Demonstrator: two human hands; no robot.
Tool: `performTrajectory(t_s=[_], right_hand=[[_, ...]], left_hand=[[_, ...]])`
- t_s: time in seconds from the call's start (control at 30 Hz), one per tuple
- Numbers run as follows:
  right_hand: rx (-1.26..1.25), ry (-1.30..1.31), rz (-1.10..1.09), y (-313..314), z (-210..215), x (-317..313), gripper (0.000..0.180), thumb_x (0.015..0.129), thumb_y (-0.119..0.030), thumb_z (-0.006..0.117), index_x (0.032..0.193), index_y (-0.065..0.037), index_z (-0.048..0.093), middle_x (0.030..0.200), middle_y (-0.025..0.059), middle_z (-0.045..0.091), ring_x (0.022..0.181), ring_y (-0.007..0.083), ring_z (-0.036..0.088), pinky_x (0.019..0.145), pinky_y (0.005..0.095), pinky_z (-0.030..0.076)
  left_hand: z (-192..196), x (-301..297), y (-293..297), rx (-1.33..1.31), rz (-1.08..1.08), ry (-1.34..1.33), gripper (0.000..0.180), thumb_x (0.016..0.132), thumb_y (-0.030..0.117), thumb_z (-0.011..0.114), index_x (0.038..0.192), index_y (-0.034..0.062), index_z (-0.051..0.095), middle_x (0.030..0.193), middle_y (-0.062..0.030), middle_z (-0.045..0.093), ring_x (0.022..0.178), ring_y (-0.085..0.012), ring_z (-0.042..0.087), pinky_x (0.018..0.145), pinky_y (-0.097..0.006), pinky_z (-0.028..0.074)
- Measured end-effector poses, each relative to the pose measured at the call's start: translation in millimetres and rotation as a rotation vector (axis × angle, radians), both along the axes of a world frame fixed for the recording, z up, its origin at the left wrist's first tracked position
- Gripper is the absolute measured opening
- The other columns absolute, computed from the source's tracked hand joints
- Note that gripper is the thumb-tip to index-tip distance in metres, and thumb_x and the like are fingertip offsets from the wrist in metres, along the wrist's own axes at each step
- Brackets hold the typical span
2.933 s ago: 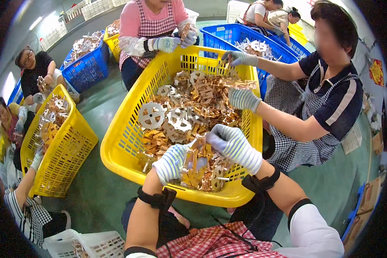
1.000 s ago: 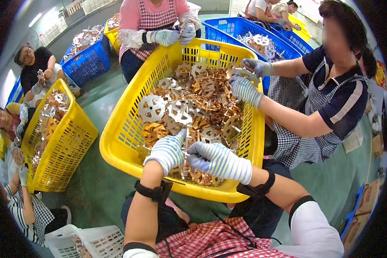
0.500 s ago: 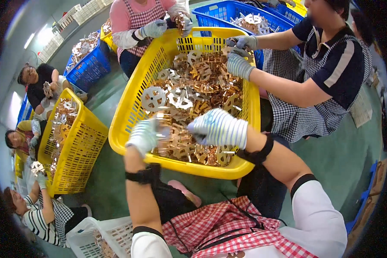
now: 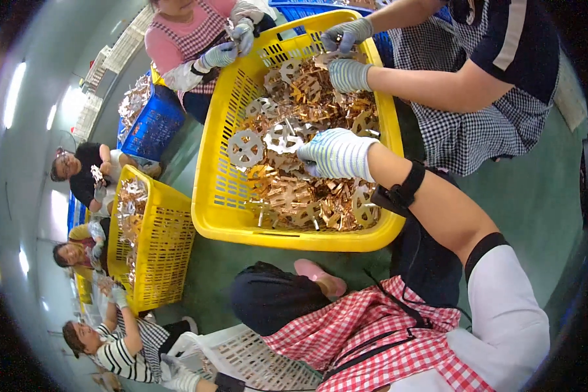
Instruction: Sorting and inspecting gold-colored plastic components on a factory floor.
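Note:
My right hand [image 4: 338, 154], in a white striped glove, is over the yellow basket [image 4: 300, 240] of metal parts. Its fingers are curled together beside a silver notched plate [image 4: 283, 138]; whatever they hold is hidden. Left of that lies a round silver plate with cutouts [image 4: 245, 149]. Copper-coloured metal pieces [image 4: 291, 196] fill much of the basket. At the lower left, my left hand [image 4: 181, 377], gloved too, reaches down beside the white basket [image 4: 258, 356]. Its fingers are partly out of sight and blurred.
Across the yellow basket, one co-worker's gloved hands [image 4: 347, 55] handle metal parts, and another's gloved hands [image 4: 228, 49] hold a piece at the far left corner. A second yellow basket [image 4: 163, 245] stands to the left, with several people around it. Behind is a blue basket [image 4: 151, 124].
My left hand has gone from the yellow basket down to the lower left, beside the white basket. My right hand stays over the parts. The whole view has shifted.

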State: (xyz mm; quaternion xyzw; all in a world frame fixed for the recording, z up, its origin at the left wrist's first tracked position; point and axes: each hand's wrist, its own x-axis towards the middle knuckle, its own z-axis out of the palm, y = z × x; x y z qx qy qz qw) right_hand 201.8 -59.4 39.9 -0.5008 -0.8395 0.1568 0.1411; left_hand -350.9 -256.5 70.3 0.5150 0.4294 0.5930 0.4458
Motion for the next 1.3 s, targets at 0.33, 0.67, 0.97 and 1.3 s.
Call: performTrajectory(t_s=[0.33,0.67,0.97,1.3], right_hand=[[-0.277,-0.262,0.038,7,-32,8,0.029,0.079,-0.025,0.06,0.105,-0.012,0.062,0.089,0.0115,0.065,0.085,0.0315,0.063,0.071,0.0419,0.049],[-0.169,-0.119,-0.078,10,-23,13,0.027,0.077,-0.03,0.061,0.095,-0.01,0.065,0.091,0.012,0.061,0.089,0.0293,0.06,0.078,0.0424,0.044],[-0.204,-0.127,-0.044,15,-20,6,0.026,0.079,-0.029,0.059,0.091,-0.007,0.065,0.094,0.0133,0.06,0.092,0.0295,0.059,0.079,0.043,0.046],[-0.13,-0.111,-0.182,16,-16,10,0.039,0.08,-0.033,0.059,0.11,-0.009,0.058,0.106,0.0157,0.058,0.101,0.0306,0.056,0.085,0.0434,0.043]], left_hand=[[-9,208,223,-0.464,-0.347,-0.562,0.038,0.089,0.036,0.051,0.108,0.0039,0.056,0.113,-0.0188,0.058,0.106,-0.0333,0.055,0.095,-0.047,0.042],[-214,292,365,-1.068,-0.111,0.103,0.058,0.081,0.045,0.062,0.12,0.0106,0.038,0.11,-0.0204,0.048,0.094,-0.0316,0.054,0.062,-0.041,0.054],[-271,300,372,-0.849,-0.783,1.667,0.064,0.083,0.032,0.061,0.134,0.0029,0.036,0.131,-0.0139,0.048,0.112,-0.0312,0.052,0.089,-0.041,0.044],[-115,322,332,-0.256,-0.643,1.561,0.062,0.071,0.03,0.069,0.119,-0.0037,0.049,0.115,-0.0223,0.057,0.108,-0.0324,0.055,0.089,-0.037,0.043]])
